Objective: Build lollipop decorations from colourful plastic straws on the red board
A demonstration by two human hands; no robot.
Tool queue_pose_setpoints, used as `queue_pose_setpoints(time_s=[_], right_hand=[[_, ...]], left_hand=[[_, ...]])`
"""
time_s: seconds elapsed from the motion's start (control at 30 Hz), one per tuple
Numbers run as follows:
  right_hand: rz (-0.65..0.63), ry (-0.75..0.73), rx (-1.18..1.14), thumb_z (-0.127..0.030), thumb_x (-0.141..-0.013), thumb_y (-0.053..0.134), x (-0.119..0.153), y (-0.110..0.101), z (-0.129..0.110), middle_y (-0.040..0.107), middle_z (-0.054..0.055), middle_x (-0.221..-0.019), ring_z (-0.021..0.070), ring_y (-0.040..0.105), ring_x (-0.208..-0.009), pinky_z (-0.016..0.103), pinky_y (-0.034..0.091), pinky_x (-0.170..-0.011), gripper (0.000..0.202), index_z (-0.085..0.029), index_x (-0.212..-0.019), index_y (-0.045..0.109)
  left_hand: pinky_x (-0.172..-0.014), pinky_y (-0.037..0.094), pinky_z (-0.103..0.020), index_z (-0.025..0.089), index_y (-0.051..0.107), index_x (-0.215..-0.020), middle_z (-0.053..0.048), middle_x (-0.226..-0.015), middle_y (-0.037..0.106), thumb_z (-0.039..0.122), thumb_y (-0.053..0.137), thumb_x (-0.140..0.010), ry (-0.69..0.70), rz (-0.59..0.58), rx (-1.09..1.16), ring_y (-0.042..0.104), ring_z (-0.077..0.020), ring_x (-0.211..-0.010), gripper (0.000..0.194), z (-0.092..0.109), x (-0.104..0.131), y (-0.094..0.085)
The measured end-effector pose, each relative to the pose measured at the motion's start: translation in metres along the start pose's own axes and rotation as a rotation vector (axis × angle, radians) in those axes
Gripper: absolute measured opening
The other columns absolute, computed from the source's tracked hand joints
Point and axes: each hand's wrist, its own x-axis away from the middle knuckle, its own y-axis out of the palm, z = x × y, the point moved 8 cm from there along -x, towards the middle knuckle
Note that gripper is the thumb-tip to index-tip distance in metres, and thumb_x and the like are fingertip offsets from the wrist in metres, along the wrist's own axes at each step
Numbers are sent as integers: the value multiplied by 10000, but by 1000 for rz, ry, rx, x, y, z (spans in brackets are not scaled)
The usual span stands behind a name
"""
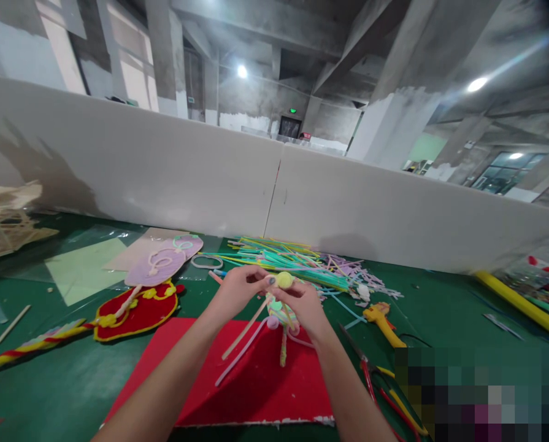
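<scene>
My left hand (pixel 243 290) and my right hand (pixel 305 306) meet in front of me, thumbs and fingers pinched together at a small pipe-cleaner craft (pixel 280 310). A round yellow coil (pixel 284 280) sits at its top, between my fingertips. Below, green and pastel loops hang over the red sheet (pixel 182 374). From the craft a peach pipe cleaner (pixel 244 333) and a lilac pipe cleaner (pixel 240 357) trail to the lower left. A twisted yellow-green stem (pixel 283 348) points downward. My fingers hide part of where each hand grips.
Behind my hands lies a pile of loose pipe cleaners (pixel 292 261). To the left are a red fan-shaped craft (pixel 138 313) and a lilac fan-shaped craft (pixel 164 261). On the right are scissors (pixel 364 356), a yellow hot-glue gun (pixel 382 319) and a yellow tube (pixel 522 301). A white partition (pixel 186 172) stands behind.
</scene>
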Motion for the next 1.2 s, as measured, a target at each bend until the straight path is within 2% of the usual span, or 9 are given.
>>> queue_pose_setpoints(time_s=[0.17, 0.37, 0.63, 0.73, 0.83, 0.93, 1.2], right_hand=[[-70, 34, 1, -337, -600, 642, 1, 5, 2, 646, 37, -714, 175, 568, -681, 289, 441, -651, 255, -131, -750, 666], [-188, -15, 57, -331, -630, 621, 2, 10, -2, 651, 35, -752, 171, 566, -727, 291, 430, -688, 234, -146, -764, 668], [-244, 6, 124, -360, -626, 619, 4, 12, 6, 647, 32, -702, 171, 569, -686, 282, 427, -653, 240, -142, -712, 669], [-198, 31, 75, -360, -620, 628, 1, 9, 10, 649, 36, -738, 180, 572, -707, 288, 433, -658, 261, -144, -760, 668], [-40, 51, -20, -367, -613, 633, -2, -3, 13, 647, 39, -784, 192, 574, -744, 299, 442, -669, 299, -145, -812, 659], [79, 57, -56, -374, -597, 644, -4, -12, 14, 647, 41, -737, 199, 579, -721, 307, 448, -654, 294, -132, -762, 658], [-39, 38, -65, -332, -591, 657, -2, -1, 7, 643, 26, -747, 185, 576, -730, 292, 439, -678, 259, -149, -774, 650]], left_hand=[[-540, 419, -213, 129, 586, -710, -22, -623, 590, 390, 491, -702, -28, -22, -24, 526, -109, -553, 278, -7, 0, 1], [-534, 416, -212, 132, 596, -691, -14, -599, 598, 350, 513, -680, -84, -59, -56, 531, -112, -543, 233, -4, 2, 4], [-522, 407, -206, 134, 609, -678, -13, -586, 593, 323, 521, -675, -73, -96, -99, 519, -108, -528, 209, -3, 3, 7], [-550, 424, -220, 133, 608, -738, -29, -661, 612, 336, 491, -697, -71, -72, -53, 539, -123, -576, 238, -3, 2, 7], [-590, 435, -231, 140, 588, -800, -39, -750, 617, 337, 427, -739, -65, -7, 1, 553, -134, -655, 262, -2, 0, 4], [-596, 430, -232, 139, 577, -790, -29, -696, 603, 328, 432, -738, -63, 25, -6, 546, -128, -639, 244, -1, -1, 2], [-598, 410, -231, 141, 581, -697, -19, -636, 595, 368, 451, -725, -10, -6, -58, 530, -124, -608, 264, 3, 1, 6]])
